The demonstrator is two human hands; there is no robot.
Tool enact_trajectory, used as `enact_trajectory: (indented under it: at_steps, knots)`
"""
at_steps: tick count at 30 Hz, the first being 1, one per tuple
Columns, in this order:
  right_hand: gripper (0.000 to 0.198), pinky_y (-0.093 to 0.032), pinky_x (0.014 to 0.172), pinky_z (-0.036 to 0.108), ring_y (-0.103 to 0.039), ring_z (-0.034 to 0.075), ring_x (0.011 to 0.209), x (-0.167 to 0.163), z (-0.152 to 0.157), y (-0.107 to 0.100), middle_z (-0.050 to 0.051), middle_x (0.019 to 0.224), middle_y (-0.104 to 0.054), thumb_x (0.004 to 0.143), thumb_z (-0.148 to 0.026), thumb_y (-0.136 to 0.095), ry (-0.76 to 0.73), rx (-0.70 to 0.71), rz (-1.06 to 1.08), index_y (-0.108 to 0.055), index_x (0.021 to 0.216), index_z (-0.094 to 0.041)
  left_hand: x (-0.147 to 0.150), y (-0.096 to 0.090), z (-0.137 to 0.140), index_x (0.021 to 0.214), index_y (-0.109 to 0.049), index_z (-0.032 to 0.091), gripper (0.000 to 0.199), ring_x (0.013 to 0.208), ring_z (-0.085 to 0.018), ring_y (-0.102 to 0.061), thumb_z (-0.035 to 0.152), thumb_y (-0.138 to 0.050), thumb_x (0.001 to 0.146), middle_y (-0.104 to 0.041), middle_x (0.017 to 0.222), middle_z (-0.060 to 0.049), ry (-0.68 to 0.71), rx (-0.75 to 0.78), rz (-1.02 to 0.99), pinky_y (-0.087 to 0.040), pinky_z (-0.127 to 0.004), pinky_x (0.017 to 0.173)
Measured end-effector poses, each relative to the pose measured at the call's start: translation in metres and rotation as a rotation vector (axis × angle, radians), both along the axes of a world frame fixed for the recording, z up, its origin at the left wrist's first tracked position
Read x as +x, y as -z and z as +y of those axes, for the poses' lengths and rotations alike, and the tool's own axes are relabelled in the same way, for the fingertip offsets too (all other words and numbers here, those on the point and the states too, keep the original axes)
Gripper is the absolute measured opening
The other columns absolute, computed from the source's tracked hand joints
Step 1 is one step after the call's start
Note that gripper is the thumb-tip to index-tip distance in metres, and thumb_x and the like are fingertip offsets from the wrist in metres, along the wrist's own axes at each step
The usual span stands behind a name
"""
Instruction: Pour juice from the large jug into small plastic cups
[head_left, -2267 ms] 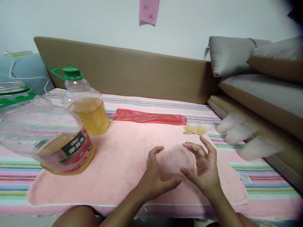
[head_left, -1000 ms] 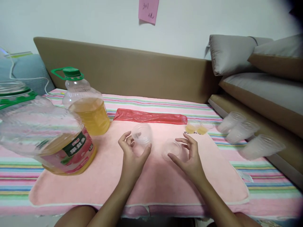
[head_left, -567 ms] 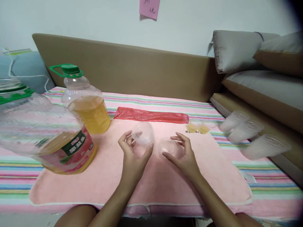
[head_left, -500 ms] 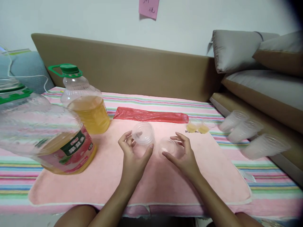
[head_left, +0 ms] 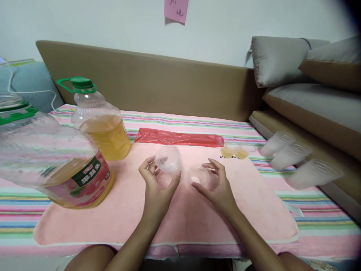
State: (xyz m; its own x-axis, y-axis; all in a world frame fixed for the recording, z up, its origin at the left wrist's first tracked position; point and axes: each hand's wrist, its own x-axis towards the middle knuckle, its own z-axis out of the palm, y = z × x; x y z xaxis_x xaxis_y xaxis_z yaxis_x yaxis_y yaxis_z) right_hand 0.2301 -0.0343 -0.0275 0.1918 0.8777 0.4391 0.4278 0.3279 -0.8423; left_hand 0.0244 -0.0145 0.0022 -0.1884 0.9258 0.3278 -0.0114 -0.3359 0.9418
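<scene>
Clear plastic makes up the first cup [head_left: 172,160], pinched by the left hand [head_left: 156,184], with the thumb on its near right side and the other fingers curled round its left and far sides. Just to the right, the right hand [head_left: 221,186] grips a second cup [head_left: 199,174] between the thumb, near, and the bent fingers, far right. Both are over the middle of a pink mat [head_left: 126,210]; whether they touch it, I cannot tell. Two yellow-filled cups [head_left: 241,153] stand at the mat's far right, near the right end of a red plastic bag [head_left: 177,138]. Farther right, three cup stacks [head_left: 311,175] lie tilted on striped cloth [head_left: 17,210]. At left stand a labelled jug [head_left: 91,175], nearer, and a green-capped jug [head_left: 108,135], farther.
</scene>
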Motion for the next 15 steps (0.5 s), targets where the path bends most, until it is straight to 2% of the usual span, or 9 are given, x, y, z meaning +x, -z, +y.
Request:
enact_trajectory:
  at_steps: [8, 12, 15]
  knots:
    - [0.097, -0.039, 0.116, 0.063, -0.059, 0.034, 0.129, 0.0024, -0.0002, -0.0014, 0.011, 0.136, -0.062, 0.076, -0.055, -0.098, -0.018, 0.039, -0.009, -0.042, 0.152, -0.030, 0.0006, -0.0018, 0.0006, 0.137, -0.031, 0.031, 0.077, 0.138, -0.030, -0.056, 0.035, -0.085, 0.082, -0.055, 0.144, -0.014, -0.001, 0.002, 0.001, -0.037, -0.063, 0.121]
    - [0.098, -0.037, 0.117, 0.066, -0.054, 0.037, 0.133, 0.0049, -0.0025, -0.0009, 0.010, 0.139, -0.061, 0.075, -0.059, -0.098, -0.004, 0.025, -0.069, -0.041, 0.152, -0.033, 0.0007, -0.0013, 0.0009, 0.137, -0.031, 0.031, 0.075, 0.138, -0.030, -0.056, 0.035, -0.084, 0.084, -0.054, 0.145, -0.014, -0.001, 0.009, 0.004, -0.038, -0.062, 0.121]
    - [0.095, -0.033, 0.119, 0.066, -0.050, 0.039, 0.138, 0.0087, -0.0046, -0.0023, 0.012, 0.144, -0.058, 0.079, -0.060, -0.094, -0.002, 0.077, -0.099, -0.041, 0.153, -0.032, 0.0010, -0.0020, 0.0006, 0.137, -0.031, 0.031, 0.076, 0.139, -0.031, -0.055, 0.035, -0.084, 0.083, -0.054, 0.146, -0.014, 0.005, 0.014, -0.009, -0.039, -0.061, 0.120]
